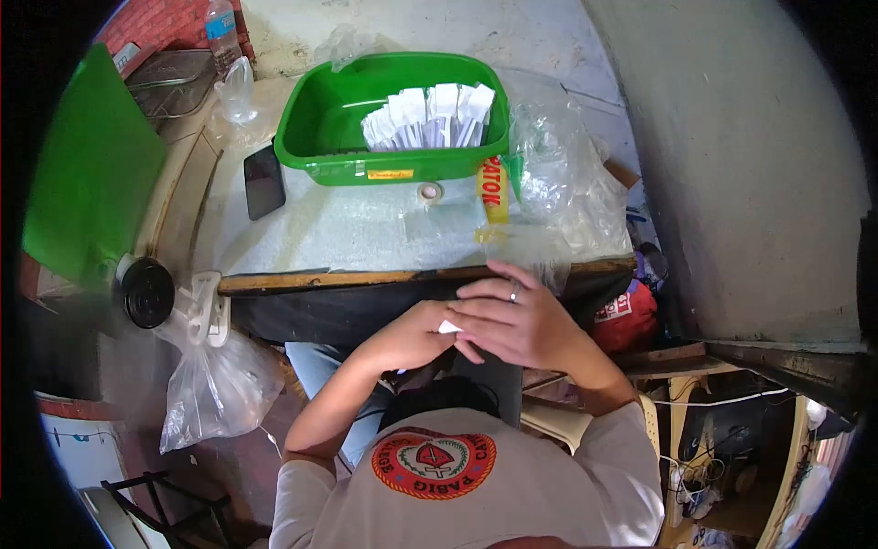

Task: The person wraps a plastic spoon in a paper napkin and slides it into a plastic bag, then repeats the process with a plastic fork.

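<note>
Both hands meet just in front of the table's near edge, above my lap. My left hand is closed, its fingers around a small white piece that shows only in part. From the other side my right hand, with a ring on one finger, overlaps the left fingertips and closes on the same piece. Most of that piece is hidden by the fingers, so its kind cannot be made out. Beyond the hands, a green basin holds several white slips in clear sleeves, standing in a row.
A phone, a tape roll, a yellow packet and clear plastic bags lie on the table. A plastic bag hangs at the left front. A grey wall rises at the right.
</note>
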